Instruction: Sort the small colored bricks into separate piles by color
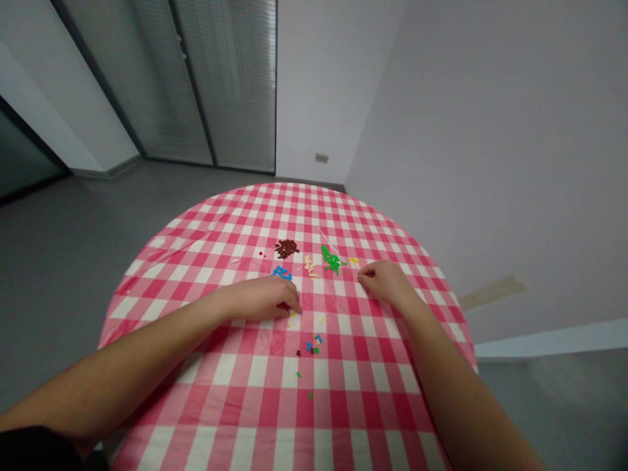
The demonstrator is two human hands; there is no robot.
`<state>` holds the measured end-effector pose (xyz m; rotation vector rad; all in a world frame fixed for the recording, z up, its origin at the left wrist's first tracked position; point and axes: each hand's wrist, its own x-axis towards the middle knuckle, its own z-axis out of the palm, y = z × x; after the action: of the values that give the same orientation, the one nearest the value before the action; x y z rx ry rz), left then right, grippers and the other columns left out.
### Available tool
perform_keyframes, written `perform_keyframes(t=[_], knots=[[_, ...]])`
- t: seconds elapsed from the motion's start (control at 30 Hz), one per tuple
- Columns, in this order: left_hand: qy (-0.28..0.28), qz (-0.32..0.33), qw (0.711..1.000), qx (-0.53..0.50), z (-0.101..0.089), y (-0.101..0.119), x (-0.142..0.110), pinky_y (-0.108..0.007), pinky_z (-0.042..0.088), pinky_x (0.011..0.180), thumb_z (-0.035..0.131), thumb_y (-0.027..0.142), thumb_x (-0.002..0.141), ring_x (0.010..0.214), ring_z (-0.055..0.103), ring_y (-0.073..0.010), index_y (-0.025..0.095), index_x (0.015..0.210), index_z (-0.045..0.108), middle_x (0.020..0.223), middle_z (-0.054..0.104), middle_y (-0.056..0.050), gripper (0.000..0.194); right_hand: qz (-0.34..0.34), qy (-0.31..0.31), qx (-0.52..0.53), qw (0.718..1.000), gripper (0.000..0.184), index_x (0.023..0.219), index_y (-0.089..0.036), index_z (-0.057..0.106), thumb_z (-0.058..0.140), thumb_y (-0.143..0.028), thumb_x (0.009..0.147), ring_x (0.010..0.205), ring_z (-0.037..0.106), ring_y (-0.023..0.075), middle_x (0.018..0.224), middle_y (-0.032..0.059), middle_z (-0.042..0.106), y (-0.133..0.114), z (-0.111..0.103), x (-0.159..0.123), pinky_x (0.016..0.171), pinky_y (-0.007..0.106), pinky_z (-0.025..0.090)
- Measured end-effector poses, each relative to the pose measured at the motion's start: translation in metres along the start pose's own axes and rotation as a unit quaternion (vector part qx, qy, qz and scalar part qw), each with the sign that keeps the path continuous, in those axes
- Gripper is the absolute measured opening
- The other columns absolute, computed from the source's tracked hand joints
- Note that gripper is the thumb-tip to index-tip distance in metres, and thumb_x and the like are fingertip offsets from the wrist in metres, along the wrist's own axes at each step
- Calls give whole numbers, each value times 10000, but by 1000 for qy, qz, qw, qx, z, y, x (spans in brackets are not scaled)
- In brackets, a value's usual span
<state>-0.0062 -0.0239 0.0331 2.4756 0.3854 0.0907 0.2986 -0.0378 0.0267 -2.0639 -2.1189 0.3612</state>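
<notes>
My left hand (265, 299) is low over the table, its fingers curled and thumb and forefinger tips at a small yellow piece (293, 314), which shows between them. Just behind its knuckles is a heap of blue pieces (281, 273). My right hand (385, 281) rests at the right, thumb and fingers pressed together; whatever is between them is too small to make out. Nearest to it are several yellow pieces (354, 261) and a pile of tiny green building bricks (331, 260). Between the hands and nearer to me sits a mixed cluster of blue, green and dark pieces (314, 345).
A round table with a red-and-white checked cloth (235, 405) carries everything. Dark brown pieces (286, 248) form a heap farther back, with cream pieces (309, 266) beside the green ones. Single green pieces (299, 375) lie closer to me. A wall (515, 163) stands on the right.
</notes>
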Motion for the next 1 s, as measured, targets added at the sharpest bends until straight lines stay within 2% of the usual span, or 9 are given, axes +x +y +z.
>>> perform_keyframes(t=[0.07,0.17,0.23,0.3,0.37,0.6,0.77,1.0], knots=[[1,4,1000,-4,3,1,2,-251,456,774,567,19,840,860,661,-179,175,915,736,941,735,-64,242,-5,23,-15,1000,302,517,-178,654,527,-111,782,470,538,140,519,38,639,-3,2,-1,493,274,289],[13,-1,1000,-8,5,0,3,-249,442,750,571,46,842,827,656,-178,179,856,732,915,734,-55,210,-59,74,17,995,235,708,-194,751,550,-150,821,641,641,183,741,62,743,-15,7,-4,564,266,374],[15,-10,1000,-9,4,0,3,-245,428,722,578,61,836,786,648,-171,179,808,722,874,732,-45,189,-123,73,49,989,210,819,-206,770,564,-172,839,731,666,195,848,62,761,-27,11,-8,628,269,420],[8,-17,1000,-15,3,1,1,-239,412,693,573,62,830,736,632,-158,177,768,707,825,724,-33,187,-178,57,62,980,197,837,-205,766,570,-183,851,747,663,194,853,61,759,-39,16,-12,660,276,439],[-3,-21,1000,-20,1,4,-1,-234,392,655,561,59,822,678,604,-142,177,731,686,772,706,-17,194,-202,52,65,976,194,825,-200,761,571,-178,856,743,656,192,834,62,754,-48,20,-15,673,281,446],[-28,-38,998,51,8,20,0,-260,342,584,554,58,732,568,491,-139,177,592,572,617,602,-1,184,-168,78,107,977,196,865,-203,762,570,-165,852,765,676,193,884,55,767,-49,23,-15,684,284,469],[-20,-54,996,74,13,25,3,-266,347,577,553,67,698,593,503,-155,185,630,569,644,605,-9,137,-135,104,125,977,189,907,-197,764,584,-211,851,771,686,198,888,60,770,-46,20,-15,682,290,479],[-27,-96,993,59,8,27,3,-268,300,538,580,87,680,574,486,-154,194,677,579,630,580,9,107,-118,117,143,976,200,893,-200,769,584,-202,819,719,672,190,849,56,765,-45,18,-14,663,292,478]])
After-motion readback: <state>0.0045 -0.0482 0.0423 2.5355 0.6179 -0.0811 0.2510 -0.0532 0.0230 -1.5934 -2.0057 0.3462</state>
